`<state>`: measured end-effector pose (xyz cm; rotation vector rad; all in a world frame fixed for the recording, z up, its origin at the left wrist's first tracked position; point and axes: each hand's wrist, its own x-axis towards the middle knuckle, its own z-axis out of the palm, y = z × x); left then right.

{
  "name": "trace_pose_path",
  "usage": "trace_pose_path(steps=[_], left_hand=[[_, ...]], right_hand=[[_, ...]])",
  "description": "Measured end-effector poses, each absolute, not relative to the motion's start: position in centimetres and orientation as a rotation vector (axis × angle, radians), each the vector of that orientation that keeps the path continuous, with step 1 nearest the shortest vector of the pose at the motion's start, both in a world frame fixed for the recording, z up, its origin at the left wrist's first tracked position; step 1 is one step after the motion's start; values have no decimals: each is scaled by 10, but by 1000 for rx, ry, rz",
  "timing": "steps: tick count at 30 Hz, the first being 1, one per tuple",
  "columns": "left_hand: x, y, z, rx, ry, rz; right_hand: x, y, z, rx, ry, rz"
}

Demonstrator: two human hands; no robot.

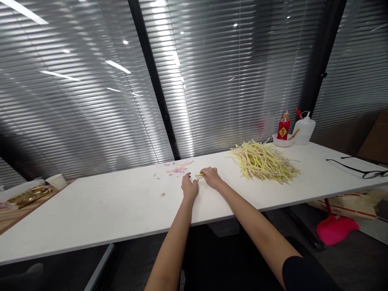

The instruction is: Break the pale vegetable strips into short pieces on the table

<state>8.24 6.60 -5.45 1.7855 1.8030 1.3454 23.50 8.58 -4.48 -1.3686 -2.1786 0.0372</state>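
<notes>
On the white table, my right hand (211, 177) is closed around a thin yellow-green stick (199, 175), whose end pokes out toward the left. My left hand (189, 188) is just left of it, thumb and forefinger apart, with nothing visible between them. Beyond my left hand lies a scatter of small pink and purple loops (178, 169) that look like rubber bands. To the right of my right hand is a large loose pile of thin yellow and beige sticks (265, 161), fuzzy-looking like pipe cleaners; the exact kind is too small to tell.
At the back right stand a red bottle (284, 127) in a pale bowl (280, 142) and a white squeeze bottle (304, 130). Black glasses (363, 173) lie at the right edge. A paper cup (57, 181) and a gold-coloured packet (28, 197) are at far left. Blinds (212, 81) rise behind the table.
</notes>
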Motion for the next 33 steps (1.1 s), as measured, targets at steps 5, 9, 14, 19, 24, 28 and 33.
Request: trace_pose_path(steps=[5, 9, 14, 19, 24, 28, 33], left_hand=[[79, 57, -48, 1741, 1710, 1630], [85, 49, -41, 1848, 1886, 1446], [106, 37, -40, 2314, 2135, 689], [110, 32, -38, 2464, 2061, 437], [94, 15, -33, 2819, 1731, 262], [57, 2, -26, 3087, 1649, 42], [-57, 14, 10, 3058, 1978, -169]], right_hand=[[236, 78, -45, -1131, -2098, 151], [249, 76, -51, -1223, -1732, 177], [261, 75, -60, -1574, -1702, 181], [258, 71, -61, -1676, -1806, 118], [258, 69, -60, -1688, -1830, 114], [259, 69, -62, -1691, -1868, 95], [259, 67, -63, -1679, -1881, 86]])
